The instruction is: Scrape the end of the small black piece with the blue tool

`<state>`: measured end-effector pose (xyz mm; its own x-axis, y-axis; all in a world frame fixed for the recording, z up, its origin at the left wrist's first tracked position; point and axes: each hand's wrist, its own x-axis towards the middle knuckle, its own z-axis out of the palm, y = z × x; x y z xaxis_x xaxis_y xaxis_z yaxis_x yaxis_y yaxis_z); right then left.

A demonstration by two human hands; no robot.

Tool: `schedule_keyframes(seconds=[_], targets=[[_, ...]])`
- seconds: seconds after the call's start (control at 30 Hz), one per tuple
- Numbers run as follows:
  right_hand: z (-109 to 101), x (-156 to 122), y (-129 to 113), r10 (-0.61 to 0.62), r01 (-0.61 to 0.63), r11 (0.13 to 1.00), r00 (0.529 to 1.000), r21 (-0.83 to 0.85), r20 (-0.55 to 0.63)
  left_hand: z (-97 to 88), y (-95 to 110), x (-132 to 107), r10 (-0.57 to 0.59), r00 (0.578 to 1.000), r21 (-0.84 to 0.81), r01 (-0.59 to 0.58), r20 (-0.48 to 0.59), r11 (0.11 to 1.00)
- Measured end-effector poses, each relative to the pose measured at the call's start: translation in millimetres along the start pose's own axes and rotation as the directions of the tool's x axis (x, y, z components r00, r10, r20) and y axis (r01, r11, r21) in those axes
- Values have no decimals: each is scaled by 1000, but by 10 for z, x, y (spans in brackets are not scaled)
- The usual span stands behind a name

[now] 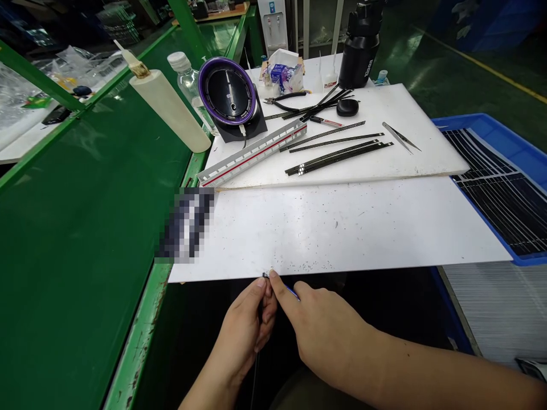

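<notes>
At the front edge of the white board, my left hand (248, 319) is closed round a thin black strip (264, 275). Its tip shows above my thumb, and a thin dark length hangs below the hand. My right hand (322, 322) meets it from the right, fingers curled round a slim blue-handled tool (293, 292). The right index finger reaches to the strip's tip. The tool's working end is hidden by my fingers. Tiny dark scraps (314, 266) lie scattered on the board just beyond both hands.
Farther back, a white foam slab (410, 154) carries black strips (337, 159), tweezers (401, 136), a grey ruler (256, 152), pliers (286, 101) and a purple-rimmed fan (227, 91). A black bottle (359, 54) stands behind. At right sits a blue tray (527, 131) of strips. A green partition (85, 228) borders the left.
</notes>
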<state>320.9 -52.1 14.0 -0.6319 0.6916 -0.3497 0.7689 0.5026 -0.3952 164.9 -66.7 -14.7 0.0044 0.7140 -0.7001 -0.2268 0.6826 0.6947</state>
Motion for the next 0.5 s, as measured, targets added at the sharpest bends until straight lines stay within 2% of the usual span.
schedule_keyframes(seconds=[0.2,0.33,0.5], targets=[[-40,23,-38,-12,14,998,999,-61,38,-18,6,-1,1,1000,-2,-1,29,1000],[-50,35,-72,-10,17,991,999,-130,54,-46,25,-1,-41,998,-78,45,55,996],[3,20,-7,-2,2,999,1000,-46,8,-52,54,-32,-57,992,-119,70,114,990]])
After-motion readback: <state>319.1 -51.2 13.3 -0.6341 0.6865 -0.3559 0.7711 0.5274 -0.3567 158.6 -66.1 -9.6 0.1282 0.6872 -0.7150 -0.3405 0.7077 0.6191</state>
